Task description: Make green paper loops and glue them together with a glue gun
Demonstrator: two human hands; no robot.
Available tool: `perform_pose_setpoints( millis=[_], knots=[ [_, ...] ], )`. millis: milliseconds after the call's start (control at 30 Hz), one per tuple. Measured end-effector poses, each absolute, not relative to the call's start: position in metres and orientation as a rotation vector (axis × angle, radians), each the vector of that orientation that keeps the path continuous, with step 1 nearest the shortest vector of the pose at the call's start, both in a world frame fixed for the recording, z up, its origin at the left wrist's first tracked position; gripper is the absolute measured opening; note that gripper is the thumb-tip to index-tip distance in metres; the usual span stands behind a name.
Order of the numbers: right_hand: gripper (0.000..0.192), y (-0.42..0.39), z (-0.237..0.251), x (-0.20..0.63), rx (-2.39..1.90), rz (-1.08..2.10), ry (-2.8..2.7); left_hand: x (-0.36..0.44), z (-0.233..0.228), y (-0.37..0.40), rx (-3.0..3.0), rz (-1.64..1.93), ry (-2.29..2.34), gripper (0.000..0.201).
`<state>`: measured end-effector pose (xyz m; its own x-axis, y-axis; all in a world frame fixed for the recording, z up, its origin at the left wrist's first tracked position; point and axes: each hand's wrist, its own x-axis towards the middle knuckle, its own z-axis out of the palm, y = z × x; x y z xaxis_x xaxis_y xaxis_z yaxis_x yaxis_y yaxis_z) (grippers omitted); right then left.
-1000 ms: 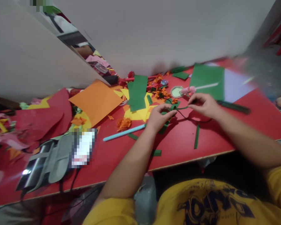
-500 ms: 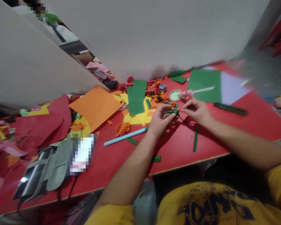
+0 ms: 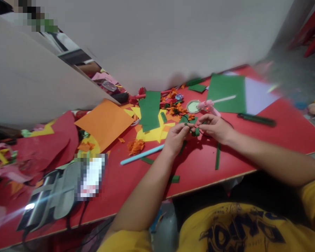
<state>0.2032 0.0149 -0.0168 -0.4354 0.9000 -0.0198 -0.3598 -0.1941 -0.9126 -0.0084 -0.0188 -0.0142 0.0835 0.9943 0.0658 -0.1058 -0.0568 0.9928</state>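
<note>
My left hand [image 3: 176,138] pinches a small piece of curled green paper [image 3: 195,132] between thumb and fingers, just above the red table. My right hand [image 3: 215,128] is close against its right side, with the fingers drawn together on the same piece; its exact contact is too small to make out. Behind the hands lies a pink glue gun [image 3: 209,106] with a white glue stick, its nozzle over a round pale-green dish [image 3: 192,107]. A light blue stick [image 3: 141,155] lies beside my left wrist, and a green paper strip [image 3: 218,156] lies below my right hand.
Orange paper [image 3: 105,122], a green sheet [image 3: 227,92] and orange paper flowers [image 3: 135,146] lie about the red table [image 3: 199,175]. A dark green cutter-like tool [image 3: 256,119] is at right. A grey case [image 3: 65,190] with cables stands at left. A wall borders the back.
The green paper between my hands has turned, and its curled loop now shows below the fingers. My right fingers have moved slightly left. The whole view has shifted a little.
</note>
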Motion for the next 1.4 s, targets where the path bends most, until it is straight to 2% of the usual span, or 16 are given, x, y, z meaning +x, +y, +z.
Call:
perform_pose_setpoints(
  millis=[133,267,433,567,933,1033,1233,1400],
  knots=[
    [0.059,0.014,-0.021,0.200,-0.592,1.853,-1.034,-0.002,-0.010,-0.022,1.174,1.166,1.060,0.059],
    [0.064,0.008,-0.018,0.199,-0.644,1.795,-1.060,0.003,-0.006,-0.025,1.097,1.219,1.091,0.059],
    [0.044,0.003,-0.012,0.199,-0.718,1.574,-1.141,0.006,-0.002,-0.028,1.002,1.267,1.099,0.057],
    [0.037,0.004,-0.011,0.198,-0.731,1.499,-1.216,0.007,0.000,-0.030,0.992,1.258,1.069,0.054],
    [0.038,0.006,-0.011,0.198,-0.827,1.318,-1.312,0.010,-0.001,-0.042,1.511,1.361,1.236,0.025],
    [0.038,0.005,-0.010,0.198,-0.864,1.323,-1.320,0.009,0.001,-0.043,1.655,1.372,1.297,0.024],
    [0.039,0.004,-0.008,0.195,-0.831,1.349,-1.294,0.008,-0.005,-0.038,1.542,1.484,1.298,0.022],
    [0.037,0.003,-0.006,0.195,-0.804,1.421,-1.247,0.009,-0.002,-0.040,1.756,1.532,1.311,0.016]
  ],
)
